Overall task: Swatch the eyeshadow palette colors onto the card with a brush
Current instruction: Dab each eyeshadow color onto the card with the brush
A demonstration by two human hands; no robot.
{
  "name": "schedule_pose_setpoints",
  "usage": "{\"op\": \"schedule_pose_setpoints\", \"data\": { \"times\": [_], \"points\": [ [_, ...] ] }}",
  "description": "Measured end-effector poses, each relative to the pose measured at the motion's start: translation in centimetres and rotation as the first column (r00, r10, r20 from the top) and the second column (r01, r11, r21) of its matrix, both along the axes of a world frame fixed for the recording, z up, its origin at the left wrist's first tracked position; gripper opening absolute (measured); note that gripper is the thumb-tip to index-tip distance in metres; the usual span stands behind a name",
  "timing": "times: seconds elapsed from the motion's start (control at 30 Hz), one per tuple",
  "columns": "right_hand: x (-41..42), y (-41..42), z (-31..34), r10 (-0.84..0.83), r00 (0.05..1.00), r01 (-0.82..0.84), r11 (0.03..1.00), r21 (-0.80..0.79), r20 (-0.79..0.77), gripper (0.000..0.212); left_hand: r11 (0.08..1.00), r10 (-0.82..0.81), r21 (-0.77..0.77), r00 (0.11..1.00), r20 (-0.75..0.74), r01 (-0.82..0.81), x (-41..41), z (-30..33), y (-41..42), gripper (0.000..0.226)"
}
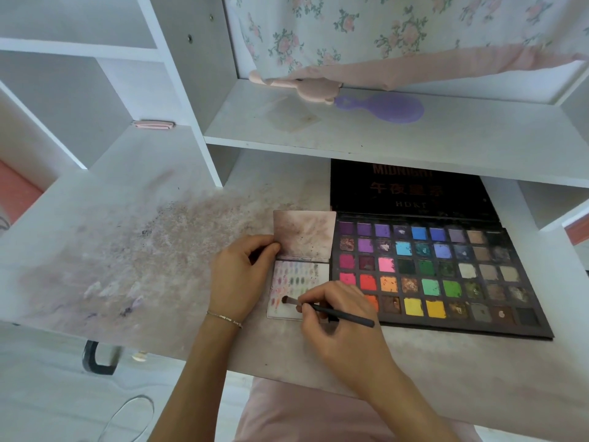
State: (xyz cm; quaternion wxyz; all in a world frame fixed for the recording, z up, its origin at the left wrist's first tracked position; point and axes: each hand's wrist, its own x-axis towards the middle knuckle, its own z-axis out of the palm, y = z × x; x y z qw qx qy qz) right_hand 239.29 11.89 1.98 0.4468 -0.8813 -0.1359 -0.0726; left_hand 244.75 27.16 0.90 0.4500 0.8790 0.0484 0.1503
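Desk (134,237) fills the middle of the frame, white and smudged with pinkish powder across its left half. Right of centre lies the eyeshadow palette (439,275), open, lid flat behind it, rows of purples, blues, greens, reds and yellows showing. Just beside its left edge sits the card (288,282), small dabs of colour in rows on its lower panel, its stained upper flap tilted up. Left hand (239,275), centre frame, pinches that flap's left edge between thumb and curled fingers. Right hand (338,317), lower centre, grips the brush (331,311) like a pen, dark bristles touching the card's lower left. Upper right, a purple hairbrush (389,106) rests on the shelf (446,135).
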Motion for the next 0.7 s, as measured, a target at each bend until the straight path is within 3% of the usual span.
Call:
{"op": "schedule_pose_setpoints", "data": {
  "times": [0.7],
  "points": [
    [0.11, 0.05, 0.07, 0.010, 1.000, -0.010, 0.999, -0.034, 0.003, 0.009, 1.000, 0.001, 0.004, 1.000, 0.021, -0.001, -0.01, 0.06, -0.04, 0.011]
  ]
}}
